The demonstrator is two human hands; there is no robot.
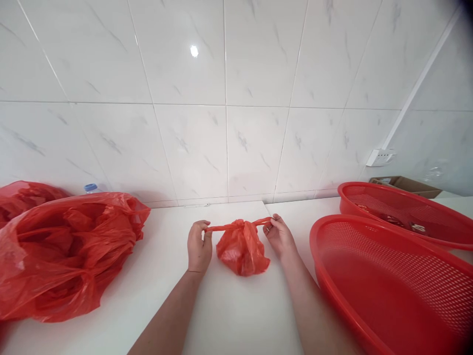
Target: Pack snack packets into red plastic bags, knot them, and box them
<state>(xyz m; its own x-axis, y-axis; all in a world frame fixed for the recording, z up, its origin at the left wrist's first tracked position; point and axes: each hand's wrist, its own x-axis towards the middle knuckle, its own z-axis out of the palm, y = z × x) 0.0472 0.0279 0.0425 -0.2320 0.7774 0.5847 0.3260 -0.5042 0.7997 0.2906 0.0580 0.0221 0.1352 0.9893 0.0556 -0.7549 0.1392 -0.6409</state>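
Note:
A small red plastic bag (242, 251) rests on the white table, bunched at the top where its handles cross in a knot. My left hand (199, 246) pinches one twisted handle and holds it out to the left. The other handle is pinched by my right hand (280, 235), stretched out to the right. Both handles look taut and nearly level. What the bag contains is hidden by the plastic.
On the left stands a large open red plastic bag (74, 246) with crumpled red plastic inside; another red bag (33, 195) and a blue-capped bottle (90, 188) are behind it. Two red baskets (325, 246) and a cardboard box (410, 186) are at right. A tiled wall (254, 153) bounds the back.

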